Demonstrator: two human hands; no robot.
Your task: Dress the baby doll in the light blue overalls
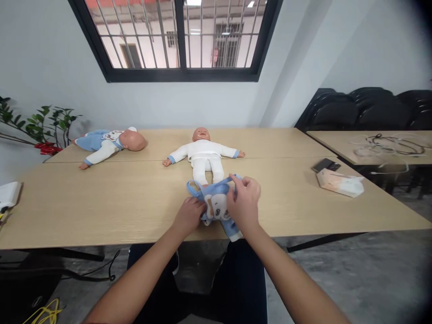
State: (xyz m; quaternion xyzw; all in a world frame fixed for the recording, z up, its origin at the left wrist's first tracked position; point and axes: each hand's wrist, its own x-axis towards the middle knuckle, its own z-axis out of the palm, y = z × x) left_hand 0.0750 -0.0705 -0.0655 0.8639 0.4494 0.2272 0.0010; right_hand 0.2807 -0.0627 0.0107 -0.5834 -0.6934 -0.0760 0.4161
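Observation:
A baby doll in white clothes (pixel 204 155) lies on its back in the middle of the wooden table (pixel 101 202), its feet toward me. At its feet sits a small blue garment with an elephant picture (pixel 216 204). My left hand (pixel 188 216) grips the garment's left side with closed fingers. My right hand (pixel 245 202) pinches its upper right edge, lifting a strap. A second doll (pixel 108 143), dressed in blue and white, lies on its side at the table's back left.
A tissue pack (pixel 339 182) and a dark phone (pixel 326 164) lie at the table's right. A second table with tangled cables (pixel 388 146) stands further right, black chairs (pixel 367 110) behind it. A plant (pixel 40 126) stands at the left; a white object (pixel 8 194) sits at the left edge.

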